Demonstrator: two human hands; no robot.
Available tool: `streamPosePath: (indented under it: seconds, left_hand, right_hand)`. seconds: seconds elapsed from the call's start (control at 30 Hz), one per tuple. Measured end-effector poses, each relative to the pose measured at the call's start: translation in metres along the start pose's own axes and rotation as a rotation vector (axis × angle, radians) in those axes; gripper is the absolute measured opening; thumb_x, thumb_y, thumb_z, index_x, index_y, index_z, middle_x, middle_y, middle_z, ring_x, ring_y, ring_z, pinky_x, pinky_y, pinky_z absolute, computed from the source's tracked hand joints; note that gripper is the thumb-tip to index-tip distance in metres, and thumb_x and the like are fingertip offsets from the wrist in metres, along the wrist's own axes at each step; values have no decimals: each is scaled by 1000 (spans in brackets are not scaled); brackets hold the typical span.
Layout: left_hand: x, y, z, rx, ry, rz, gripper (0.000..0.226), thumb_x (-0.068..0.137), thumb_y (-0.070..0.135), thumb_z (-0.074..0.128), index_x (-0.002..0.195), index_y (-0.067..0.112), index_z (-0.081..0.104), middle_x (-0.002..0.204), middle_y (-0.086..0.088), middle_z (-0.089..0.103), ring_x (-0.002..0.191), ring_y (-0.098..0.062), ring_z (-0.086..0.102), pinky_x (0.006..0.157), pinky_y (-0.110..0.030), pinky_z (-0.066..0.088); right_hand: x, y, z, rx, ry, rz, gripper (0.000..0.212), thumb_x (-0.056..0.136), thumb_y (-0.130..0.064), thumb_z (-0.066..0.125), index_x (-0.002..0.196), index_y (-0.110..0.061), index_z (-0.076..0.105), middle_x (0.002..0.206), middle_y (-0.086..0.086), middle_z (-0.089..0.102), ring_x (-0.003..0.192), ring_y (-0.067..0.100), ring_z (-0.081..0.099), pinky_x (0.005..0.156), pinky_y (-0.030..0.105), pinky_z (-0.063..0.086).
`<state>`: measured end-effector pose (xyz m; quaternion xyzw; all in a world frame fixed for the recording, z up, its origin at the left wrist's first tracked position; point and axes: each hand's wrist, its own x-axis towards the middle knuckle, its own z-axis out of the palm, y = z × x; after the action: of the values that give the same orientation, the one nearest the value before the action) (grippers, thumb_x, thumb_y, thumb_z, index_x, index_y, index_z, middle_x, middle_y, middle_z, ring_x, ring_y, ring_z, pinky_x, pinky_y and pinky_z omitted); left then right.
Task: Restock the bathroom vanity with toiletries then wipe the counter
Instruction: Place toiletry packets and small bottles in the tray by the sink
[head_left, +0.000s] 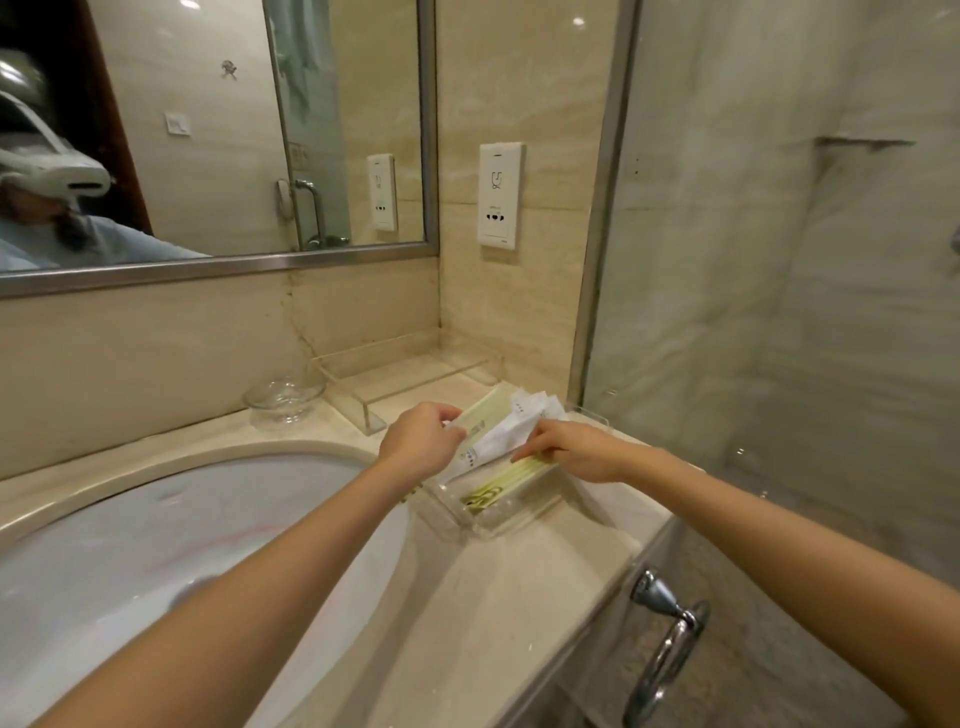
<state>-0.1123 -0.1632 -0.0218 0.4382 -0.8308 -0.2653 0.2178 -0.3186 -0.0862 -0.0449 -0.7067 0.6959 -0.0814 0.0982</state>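
A clear acrylic tray (498, 525) sits on the beige marble counter (483, 613) right of the sink. Flat pale green toiletry packets (506, 480) lie in it. My left hand (421, 439) pinches a pale green packet (485, 413) at its left edge, above the tray. Just to the right, my right hand (571, 449) grips white wrapped packets (511, 431), its fingers also resting on the green ones in the tray. Both hands are close together over the tray's far end.
A white oval sink (156, 545) fills the lower left. A second clear acrylic tray (395, 379) and a glass dish (284, 397) stand at the back near the mirror. A glass shower wall (779, 312) with a chrome handle (667, 644) borders the counter's right edge.
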Motion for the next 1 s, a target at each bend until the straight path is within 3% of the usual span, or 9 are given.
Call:
streamPosePath:
  seconds: [0.1,0.27,0.33,0.43,0.53,0.67,0.77,0.9,1.0]
  left_hand:
    - [-1,12,9,26,-17,18,31,91,27,52,120,29,63,113,-1,67,100,-21,62,80,-30,49]
    - [0,34,18,128,13,108,28,94,24,50,118,28,65,106,0,67,95,-22,61,74,-29,46]
    - [2,40,21,167,19,119,28,95,24,50,118,28,65,109,1,67,98,-22,61,78,-31,47]
    - [5,46,33,181,17,136,27,95,25,51,117,30,66,108,3,68,98,-21,61,78,-31,47]
    - [8,48,46,179,8,160,27,95,26,51,117,32,66,104,4,68,87,-18,59,69,-27,40]
    - [8,41,54,168,-21,137,29,94,26,52,119,32,64,114,5,66,103,-19,60,76,-26,40]
    - [11,31,52,155,-59,110,26,93,25,52,115,30,66,111,7,66,98,-17,59,76,-26,41]
    - [11,17,51,196,-110,119,23,93,30,51,107,29,69,101,8,68,90,-15,59,71,-26,41]
    - [7,13,48,202,-134,146,25,95,35,48,101,26,71,76,8,66,74,-14,58,60,-26,38]
  right_hand:
    - [-1,2,5,108,34,5,45,91,3,39,125,-16,62,126,3,55,115,18,51,100,27,39]
    - [-4,14,-5,481,497,169,23,92,-12,57,114,-16,59,109,-1,63,100,14,60,90,31,50]
    - [-6,21,-9,491,564,166,26,90,-13,61,114,-18,53,108,-3,58,98,14,58,87,28,50]
    - [-4,25,-8,326,493,55,41,92,-7,55,130,-20,50,118,-5,53,102,9,54,90,25,46]
    - [4,28,-1,154,420,22,37,91,0,48,119,-19,62,113,-1,57,97,13,55,82,24,44]
    - [10,39,8,107,360,69,40,87,6,44,111,-16,67,107,7,61,97,23,59,85,39,49]
    - [12,47,9,106,305,124,44,86,9,39,114,-13,65,113,9,60,103,23,57,90,35,48]
    - [11,48,6,161,228,162,53,85,11,32,118,-16,64,120,8,58,110,22,53,90,28,42]
    - [12,47,4,199,182,176,58,85,12,29,118,-19,64,123,8,58,114,22,51,95,30,41]
